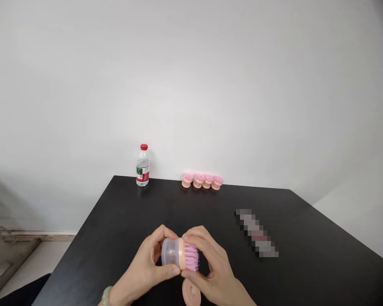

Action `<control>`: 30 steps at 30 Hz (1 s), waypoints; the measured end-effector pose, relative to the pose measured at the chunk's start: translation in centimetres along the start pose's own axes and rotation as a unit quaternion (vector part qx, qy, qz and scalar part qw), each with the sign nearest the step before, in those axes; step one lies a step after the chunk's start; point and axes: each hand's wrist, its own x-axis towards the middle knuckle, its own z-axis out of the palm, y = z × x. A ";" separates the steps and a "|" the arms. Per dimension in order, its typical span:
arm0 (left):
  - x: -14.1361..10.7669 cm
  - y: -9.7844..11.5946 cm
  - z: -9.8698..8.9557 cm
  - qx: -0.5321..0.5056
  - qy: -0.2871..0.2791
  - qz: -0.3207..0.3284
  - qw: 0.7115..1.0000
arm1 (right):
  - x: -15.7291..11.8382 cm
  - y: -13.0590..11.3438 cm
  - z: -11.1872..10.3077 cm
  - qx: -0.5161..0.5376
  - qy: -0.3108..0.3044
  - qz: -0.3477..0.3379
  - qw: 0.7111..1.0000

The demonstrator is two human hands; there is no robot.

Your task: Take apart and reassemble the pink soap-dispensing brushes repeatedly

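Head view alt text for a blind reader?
The left hand and right hand hold a pink-bristled brush with a clear body over a black table, beside a peach disc. A water bottle and four pink brushes stand at the far edge.

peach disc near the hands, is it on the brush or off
Off: the peach disc lies on the table, just below the brush held by the left hand and right hand.

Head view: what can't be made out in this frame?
- Blurred object on the table: pixelated, so its kind can't be told.
- Brush: the left hand and right hand cover much of it.
- Pink disc: cut off by the bottom edge, partly behind the right hand.
- Bottle label: too small to read.
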 end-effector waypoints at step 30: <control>0.5 -1.4 0.5 -0.074 0.069 0.011 0.995 | -1.6 3.5 -0.1 0.014 -0.032 0.127 0.991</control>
